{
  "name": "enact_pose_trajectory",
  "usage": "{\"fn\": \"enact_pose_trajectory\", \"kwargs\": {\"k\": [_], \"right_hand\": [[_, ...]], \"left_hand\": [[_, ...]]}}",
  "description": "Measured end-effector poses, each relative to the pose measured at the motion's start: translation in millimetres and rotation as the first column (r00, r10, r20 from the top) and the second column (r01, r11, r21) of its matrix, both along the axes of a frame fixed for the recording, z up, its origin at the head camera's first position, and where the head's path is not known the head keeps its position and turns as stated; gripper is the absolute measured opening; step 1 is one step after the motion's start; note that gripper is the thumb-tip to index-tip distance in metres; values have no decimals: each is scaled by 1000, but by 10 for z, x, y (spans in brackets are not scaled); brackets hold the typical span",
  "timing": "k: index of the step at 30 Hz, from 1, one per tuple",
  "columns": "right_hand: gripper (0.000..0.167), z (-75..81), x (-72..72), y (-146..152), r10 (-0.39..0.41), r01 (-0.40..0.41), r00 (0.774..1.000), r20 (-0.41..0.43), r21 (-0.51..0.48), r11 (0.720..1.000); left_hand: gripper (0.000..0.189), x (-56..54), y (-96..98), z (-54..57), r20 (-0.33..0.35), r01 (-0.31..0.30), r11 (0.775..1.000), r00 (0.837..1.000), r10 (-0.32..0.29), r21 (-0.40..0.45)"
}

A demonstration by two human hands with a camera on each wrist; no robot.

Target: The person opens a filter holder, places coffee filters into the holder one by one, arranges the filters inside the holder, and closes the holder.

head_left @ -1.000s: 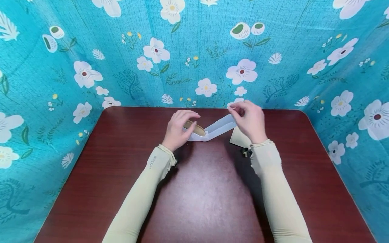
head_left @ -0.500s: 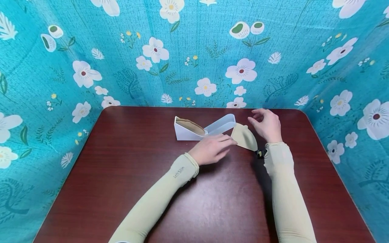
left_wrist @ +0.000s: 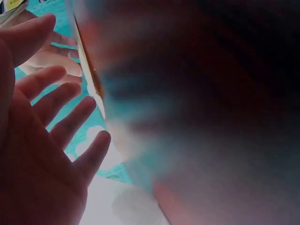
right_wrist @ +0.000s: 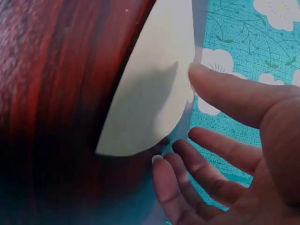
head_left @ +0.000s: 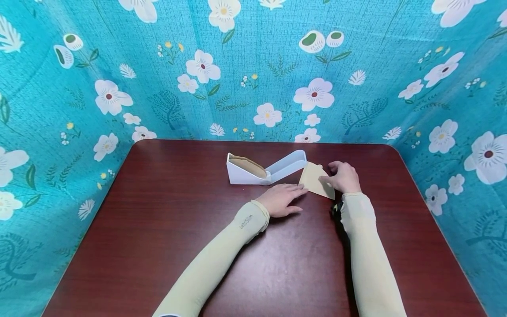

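So there's a pale cream paper (head_left: 314, 177), sort of fan-shaped, lying on the dark red table (head_left: 158, 220) just right of a white box (head_left: 240, 177). The left hand (head_left: 280, 200) is palm down on the near side of it, fingers stretched out loose and not gripping anything. Its fingertips are right at the paper's near-left edge, though I can't tell if they actually touch

The right hand (head_left: 343, 177) is over at the paper's right side. From its own wrist cam the thumb is up against the curved edge, while the other fingers are spread and slightly bent, clear of the sheet. So it's relaxed, no pinch going on that I can see. A soft shadow falls across the paper there too

The box has its see-through-ish lid (head_left: 288, 164) swung open to the right, with the lid's far end just beside the paper. Some brown sheets (head_left: 247, 166) stand inside the box, at a slant. Both arms are in light sleeves (head_left: 368, 251), the left one with lettering near the cuff. Behind everything hangs a turquoise cloth (head_left: 253, 61) with white flowers. Left wrist cam is mostly a dark blur, btw
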State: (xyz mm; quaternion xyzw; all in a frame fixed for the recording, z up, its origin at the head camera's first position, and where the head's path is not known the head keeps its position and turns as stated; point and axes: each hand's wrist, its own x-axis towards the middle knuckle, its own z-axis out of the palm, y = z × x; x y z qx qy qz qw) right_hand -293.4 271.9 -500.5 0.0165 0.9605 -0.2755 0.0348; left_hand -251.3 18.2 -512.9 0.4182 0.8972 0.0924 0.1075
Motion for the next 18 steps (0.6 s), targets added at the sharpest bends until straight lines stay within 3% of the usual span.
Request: {"fn": "enact_pose_trajectory", "kwargs": {"k": [4,10,18], "right_hand": [[65,-34,-16,-14,3,-3,1000,30,-1,1000],[59,-40,-19,-41,6,-4,997,71,-30,1000],[30,0,12,-56,30,-29,1000,9,-41,999]], "left_hand": [[67,-24,41,-70,-13,0,998,1000,-1,-59],[66,-27,57,-71,-29,7,995,1000,-10,-95],[65,-30,24,-28,10,6,996,1000,-5,-87]]}}
